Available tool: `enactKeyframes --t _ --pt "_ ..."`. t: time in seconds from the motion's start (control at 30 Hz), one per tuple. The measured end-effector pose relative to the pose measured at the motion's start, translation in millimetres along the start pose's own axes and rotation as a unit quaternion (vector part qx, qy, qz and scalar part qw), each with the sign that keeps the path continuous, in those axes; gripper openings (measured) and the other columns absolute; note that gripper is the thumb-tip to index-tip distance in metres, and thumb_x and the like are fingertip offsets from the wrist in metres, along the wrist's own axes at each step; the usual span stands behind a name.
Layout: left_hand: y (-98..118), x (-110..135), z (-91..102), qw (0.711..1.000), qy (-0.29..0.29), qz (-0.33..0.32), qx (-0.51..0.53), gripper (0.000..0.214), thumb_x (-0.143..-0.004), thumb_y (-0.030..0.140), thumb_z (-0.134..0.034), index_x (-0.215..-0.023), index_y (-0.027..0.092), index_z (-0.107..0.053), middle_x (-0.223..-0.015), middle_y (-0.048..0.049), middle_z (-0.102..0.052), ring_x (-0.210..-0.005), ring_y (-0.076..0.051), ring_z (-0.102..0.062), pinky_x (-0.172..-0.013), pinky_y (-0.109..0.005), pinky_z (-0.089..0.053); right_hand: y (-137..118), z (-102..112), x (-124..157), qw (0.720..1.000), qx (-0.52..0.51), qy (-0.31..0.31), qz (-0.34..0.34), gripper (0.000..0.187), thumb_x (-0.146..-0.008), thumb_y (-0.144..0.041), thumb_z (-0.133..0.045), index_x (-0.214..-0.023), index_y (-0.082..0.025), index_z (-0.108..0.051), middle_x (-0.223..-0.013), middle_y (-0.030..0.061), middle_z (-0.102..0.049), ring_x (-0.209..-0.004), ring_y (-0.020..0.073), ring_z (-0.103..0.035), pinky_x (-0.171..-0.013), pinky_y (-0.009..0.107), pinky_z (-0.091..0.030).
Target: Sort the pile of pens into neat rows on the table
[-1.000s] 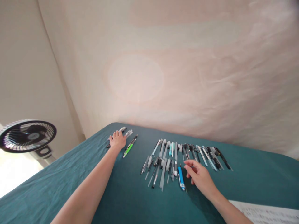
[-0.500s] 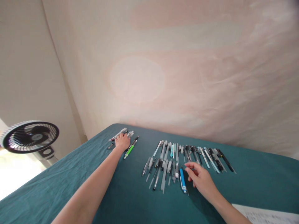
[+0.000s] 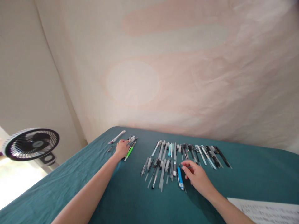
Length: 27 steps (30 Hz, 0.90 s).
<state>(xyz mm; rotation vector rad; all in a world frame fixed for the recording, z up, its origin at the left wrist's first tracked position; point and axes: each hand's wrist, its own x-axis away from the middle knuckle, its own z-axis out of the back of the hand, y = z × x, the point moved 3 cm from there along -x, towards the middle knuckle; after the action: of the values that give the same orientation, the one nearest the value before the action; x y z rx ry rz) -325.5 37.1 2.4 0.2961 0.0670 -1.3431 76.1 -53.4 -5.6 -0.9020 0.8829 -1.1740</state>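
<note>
My left hand point(image 3: 122, 149) is out between eleven and twelve o'clock, palm down, fingers bent over a cluster of pens point(image 3: 132, 139). I can't tell whether the fingers pinch one of them or only rest there. These pens look clear or pale grey with darker parts. Touching or just beside that hand, toward twelve, lies a slim pen with a bright green barrel point(image 3: 129, 153). Farther out at eleven o'clock a long whitish pen point(image 3: 118, 136) lies slanted by itself, with a short dark piece point(image 3: 109, 148) nearer me.

My right hand point(image 3: 196, 175) is at one o'clock, fingers loosely curled, the thumb close to the index fingertip; whether they meet on anything, I can't tell. Just left of it lies a blue pen point(image 3: 180, 178), thicker than its neighbours, its near end pale and a light clip along its side.

The other pens lie side by side in two uneven rows, between twelve and two. The front row point(image 3: 162, 177) is mostly see-through barrels, some with dark or grey parts. The back row point(image 3: 175, 151) mixes clear, pale blue and mint pens, ending at right with black ones. All lie on dark green cloth point(image 3: 130, 199). A printed sheet point(image 3: 261, 211) is near three o'clock, a fan point(image 3: 32, 144) at ten.
</note>
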Motion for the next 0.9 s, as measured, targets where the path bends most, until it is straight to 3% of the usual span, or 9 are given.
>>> enactKeyframes --t 0.23,0.57,0.77,0.9 --pt "1 5 9.0 1.0 0.011 0.003 0.013 0.039 -0.074 0.04 -0.046 -0.104 0.017 -0.056 -0.105 -0.0105 -0.054 -0.097 -0.023 -0.049 -0.083 -0.029 -0.033 -2 0 1 0.999 0.014 0.007 0.047 0.02 -0.08 -0.033 -0.044 -0.091 -0.02 -0.054 -0.077 0.0005 -0.06 -0.051 0.0121 -0.057 -0.051 0.025 -0.043" --pt "6 0 12.6 0.999 0.032 0.031 0.002 0.045 -0.067 0.053 -0.049 -0.09 0.016 -0.061 -0.095 -0.012 -0.057 -0.091 -0.025 -0.051 -0.079 -0.031 -0.035 -6 1 2 0.999 0.014 0.005 0.047 0.02 -0.08 -0.033 -0.044 -0.091 -0.02 -0.054 -0.079 0.0012 -0.06 -0.053 0.0128 -0.057 -0.054 0.026 -0.045" --pt "13 4 25.2 0.998 0.043 -0.029 -0.035 0.042 -0.068 0.054 -0.047 -0.075 0.017 -0.066 -0.083 -0.0106 -0.061 -0.082 -0.023 -0.054 -0.075 -0.03 -0.036 -6 1 2 0.999 0.017 0.005 0.049 0.02 -0.08 -0.033 -0.044 -0.091 -0.02 -0.054 -0.078 0.001 -0.06 -0.052 0.0127 -0.057 -0.055 0.026 -0.045" --pt "22 6 34.8 0.997 0.013 -0.045 -0.058 0.043 -0.069 0.053 -0.045 -0.069 0.016 -0.067 -0.074 -0.0112 -0.063 -0.077 -0.024 -0.057 -0.07 -0.029 -0.037 -7 0 1 0.999 0.009 0.005 0.049 0.019 -0.08 -0.032 -0.044 -0.09 -0.02 -0.055 -0.077 0.0008 -0.06 -0.052 0.0125 -0.057 -0.053 0.025 -0.045"
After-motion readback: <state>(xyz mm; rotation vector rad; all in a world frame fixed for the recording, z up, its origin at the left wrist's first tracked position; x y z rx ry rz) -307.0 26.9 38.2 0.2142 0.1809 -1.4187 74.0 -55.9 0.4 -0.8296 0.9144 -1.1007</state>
